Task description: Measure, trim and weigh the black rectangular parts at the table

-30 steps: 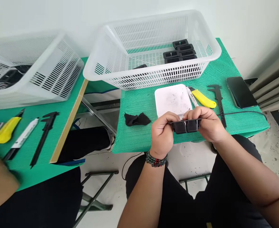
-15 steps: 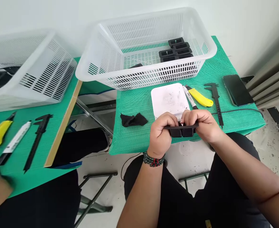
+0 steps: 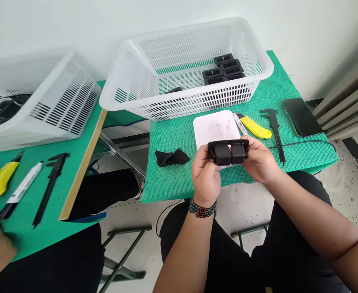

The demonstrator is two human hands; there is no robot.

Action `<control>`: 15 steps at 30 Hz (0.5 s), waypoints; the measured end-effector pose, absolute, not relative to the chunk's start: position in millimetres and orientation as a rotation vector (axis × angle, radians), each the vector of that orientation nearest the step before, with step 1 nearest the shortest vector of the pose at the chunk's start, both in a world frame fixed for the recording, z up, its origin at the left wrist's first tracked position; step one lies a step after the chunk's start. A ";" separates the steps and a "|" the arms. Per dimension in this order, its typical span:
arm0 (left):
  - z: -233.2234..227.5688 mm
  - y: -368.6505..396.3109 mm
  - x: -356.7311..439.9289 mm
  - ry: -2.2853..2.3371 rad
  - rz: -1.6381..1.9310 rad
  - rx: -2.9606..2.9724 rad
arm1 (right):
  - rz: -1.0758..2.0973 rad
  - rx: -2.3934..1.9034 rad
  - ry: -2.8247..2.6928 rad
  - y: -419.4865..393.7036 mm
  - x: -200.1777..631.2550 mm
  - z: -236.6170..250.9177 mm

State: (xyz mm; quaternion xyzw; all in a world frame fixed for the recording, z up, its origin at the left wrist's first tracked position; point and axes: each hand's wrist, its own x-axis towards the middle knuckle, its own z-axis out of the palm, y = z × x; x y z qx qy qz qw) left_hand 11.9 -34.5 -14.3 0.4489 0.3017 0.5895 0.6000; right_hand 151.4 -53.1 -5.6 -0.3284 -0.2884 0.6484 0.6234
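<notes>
I hold a black plastic part [image 3: 228,151] with two raised blocks between both hands, above the near edge of the green table [image 3: 179,179]. My left hand [image 3: 205,176], with a bead bracelet at the wrist, grips its left end. My right hand [image 3: 260,160] grips its right end. The part's blocky side faces me. Just behind it lies a white square tray [image 3: 217,126]. Farther back, a white mesh basket [image 3: 154,97] holds several similar black parts [image 3: 226,68].
A black cloth [image 3: 170,157] lies left of my hands. A marker [image 3: 239,123], a yellow utility knife [image 3: 256,127], a black caliper [image 3: 276,132] and a phone [image 3: 301,116] lie to the right. Another person's table at left carries a second basket [image 3: 44,106] and similar tools.
I have tilted the black part upward so its two blocks face me, and lifted it slightly. My hands stay on its two ends.
</notes>
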 end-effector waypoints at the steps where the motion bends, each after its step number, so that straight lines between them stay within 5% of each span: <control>1: -12.8 -35.3 12.5 0.675 1.355 1.046 | 1.506 -0.735 -0.660 -52.7 151.5 -6.5; 15: -11.6 -34.5 5.3 0.503 1.248 0.993 | 1.517 -0.624 -0.699 -53.5 150.8 0.0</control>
